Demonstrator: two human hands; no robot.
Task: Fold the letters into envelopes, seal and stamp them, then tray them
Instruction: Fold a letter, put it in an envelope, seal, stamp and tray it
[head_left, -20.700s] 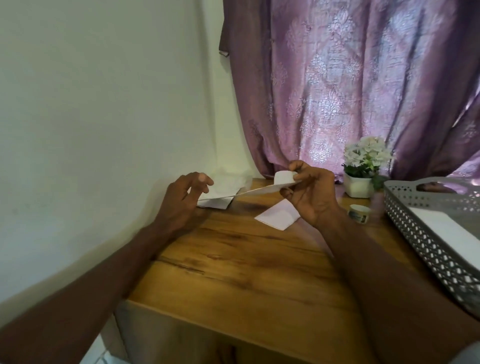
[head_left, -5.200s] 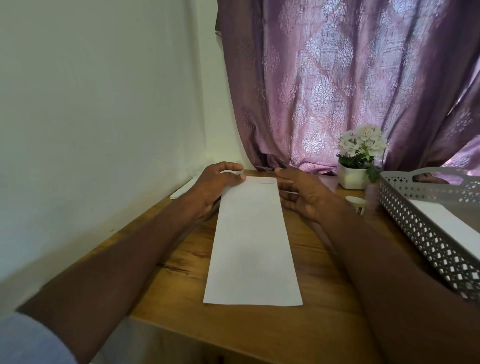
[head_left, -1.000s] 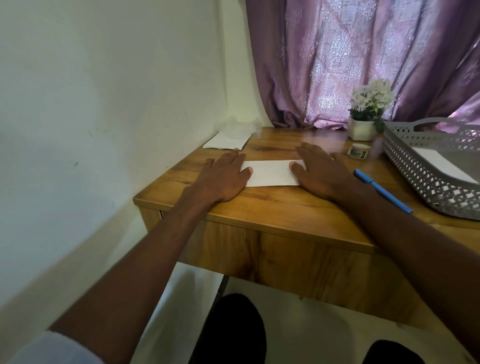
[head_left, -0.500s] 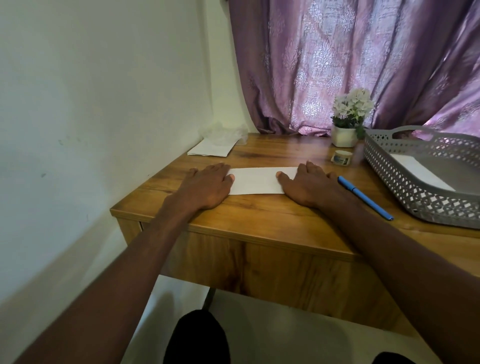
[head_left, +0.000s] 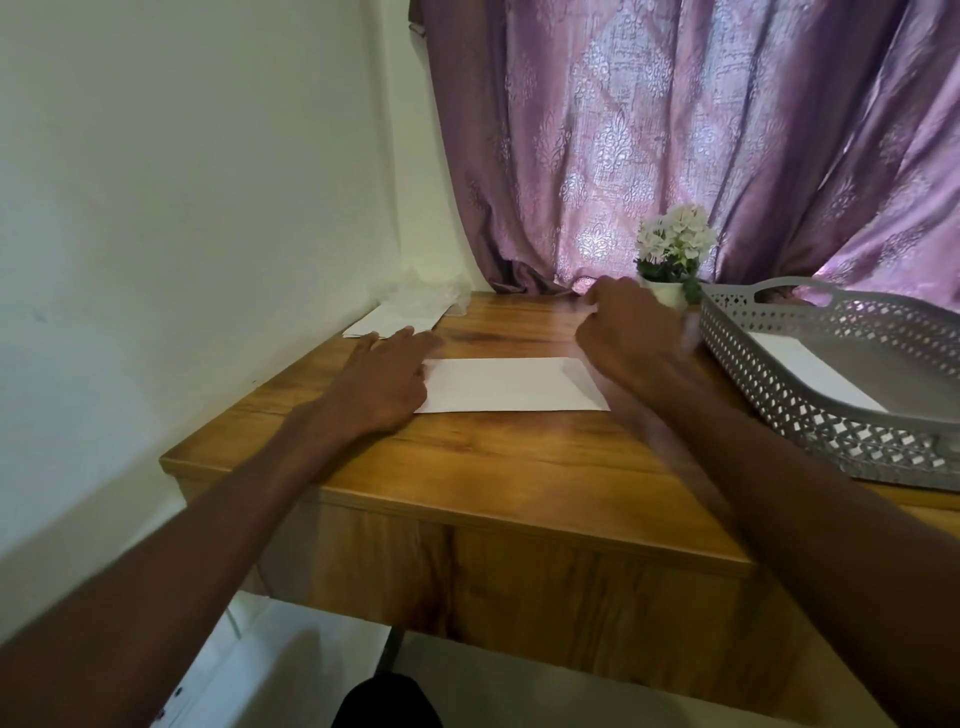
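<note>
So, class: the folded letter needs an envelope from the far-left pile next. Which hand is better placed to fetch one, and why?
Probably the left. The left hand lies flat on the folded letter's left end, just short of the envelope pile. The right hand is lifted and blurred over the letter's right end, toward the tray.

We see a wooden tabletop (head_left: 519, 457) with a warm, streaked grain and a soft sheen. On it lies a folded sheet of matt white paper (head_left: 511, 385), smooth and flat. The grey tray (head_left: 810, 410) looks like moulded plastic with a pierced lattice wall. Behind hangs a mauve cloth curtain (head_left: 675, 135), faintly lustrous, with a woven pattern.
</note>
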